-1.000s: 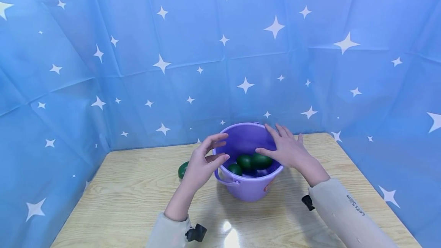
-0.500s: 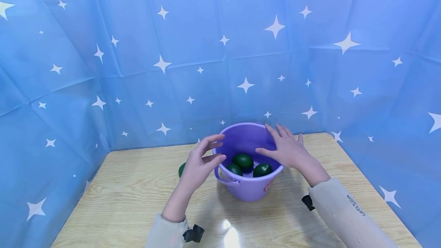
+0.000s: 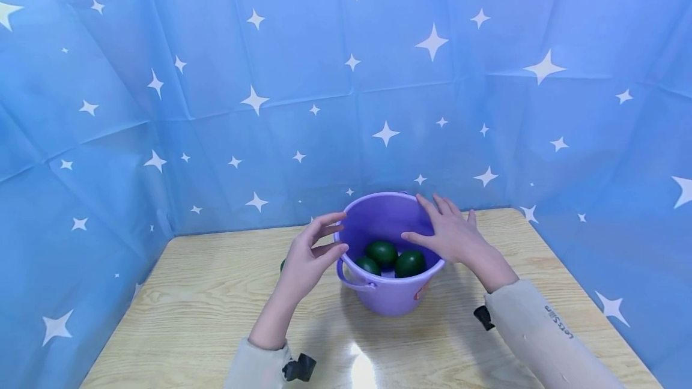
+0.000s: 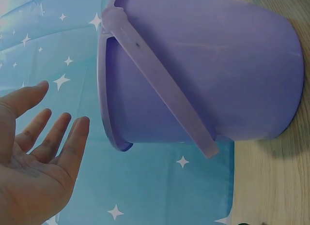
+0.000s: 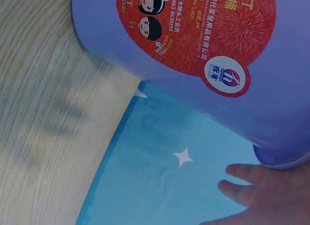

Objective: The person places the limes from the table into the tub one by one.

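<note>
Left hand (image 3: 303, 257): fingers loosely bent, thumb held wide of them, bare air between; it has drawn leftward off the bucket's mouth over the last second. The left wrist view shows its fingertips near the rim yet apart from it, which the head view leaves unclear.
Outer avocado (image 3: 283, 265): on the tabletop (image 3: 178, 305), only a dark green sliver past the wrist; a second ago much more of it showed.
Carry handle (image 4: 163, 87): lowered along the side; the left wrist view shows nearly its whole length slanting across the purple wall.
Purple bucket (image 3: 386, 300): upright on the tabletop, in the same spot as before.
Left avocado (image 3: 369, 266): inside, against the near-left wall, unmoved; only the head view sees into the bucket.
Middle avocado (image 3: 381, 254): inside, behind the left one, shifted slightly left.
Right avocado (image 3: 410, 263): inside, settled lower, toward the near wall; a second ago it lay higher, by the thumb.
Red label (image 5: 193, 34): fireworks, cartoon heads and a round white logo in the right wrist view; a mere edge from the head.
Right hand (image 3: 453, 236): spread wide at the right rim, thumb reaching over the mouth, position unchanged.
</note>
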Demonstrator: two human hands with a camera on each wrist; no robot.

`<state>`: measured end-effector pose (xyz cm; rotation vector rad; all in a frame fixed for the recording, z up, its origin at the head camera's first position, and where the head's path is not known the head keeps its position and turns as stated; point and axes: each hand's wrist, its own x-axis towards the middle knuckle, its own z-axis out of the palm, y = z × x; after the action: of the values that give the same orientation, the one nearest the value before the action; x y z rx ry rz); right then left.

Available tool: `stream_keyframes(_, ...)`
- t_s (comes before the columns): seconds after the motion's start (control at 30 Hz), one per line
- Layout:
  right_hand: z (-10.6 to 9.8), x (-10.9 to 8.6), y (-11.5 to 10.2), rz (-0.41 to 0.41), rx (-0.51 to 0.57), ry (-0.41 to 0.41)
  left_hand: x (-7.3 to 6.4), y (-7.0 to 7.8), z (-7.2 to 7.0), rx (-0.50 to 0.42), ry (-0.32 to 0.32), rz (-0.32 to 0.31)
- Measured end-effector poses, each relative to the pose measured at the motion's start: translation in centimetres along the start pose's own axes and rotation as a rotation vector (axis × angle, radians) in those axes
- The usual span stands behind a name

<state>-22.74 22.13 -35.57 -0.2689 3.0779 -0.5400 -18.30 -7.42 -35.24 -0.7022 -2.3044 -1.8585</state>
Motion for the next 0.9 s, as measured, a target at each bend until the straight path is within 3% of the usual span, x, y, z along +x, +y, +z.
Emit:
stream_keyframes(0.43,-0.15,-0.1,-0.16,0.0,0.005,-0.006,-0.09,-0.15,-0.33,-0.019,0.008,0.008)
stream_keyframes(0.9,-0.09,-0.04,-0.14,-0.001,0.002,-0.003,-0.27,-0.8,-0.97,0.02,0.03,0.026)
